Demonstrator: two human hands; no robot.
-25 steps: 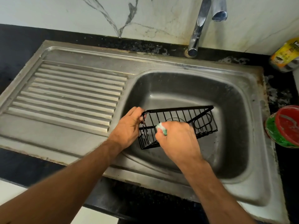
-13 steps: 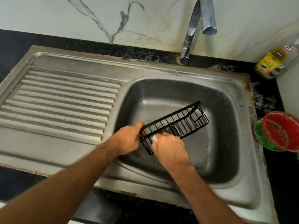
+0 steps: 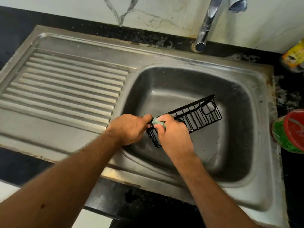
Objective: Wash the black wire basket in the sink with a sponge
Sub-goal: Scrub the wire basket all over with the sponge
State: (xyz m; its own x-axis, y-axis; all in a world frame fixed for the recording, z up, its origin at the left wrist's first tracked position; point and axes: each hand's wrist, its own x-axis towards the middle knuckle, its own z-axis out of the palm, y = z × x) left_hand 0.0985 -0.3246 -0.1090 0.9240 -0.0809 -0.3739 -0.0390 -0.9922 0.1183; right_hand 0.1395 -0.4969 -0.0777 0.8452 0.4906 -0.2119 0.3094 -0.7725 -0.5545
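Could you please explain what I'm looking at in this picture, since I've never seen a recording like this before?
There is no machine here: a person wears a wide-angle camera on the head, so you look down along both forearms at their own hands. The left hand grips the near end of a black wire basket, held tilted over the basin of a steel sink. The right hand presses a small pale green sponge against the basket's wires near that same end. A ribbed draining board lies to the left, and a tap stands behind the basin; no water is visibly running. On the dark counter at the right stand a red-lidded green tub and a yellow-labelled bottle.
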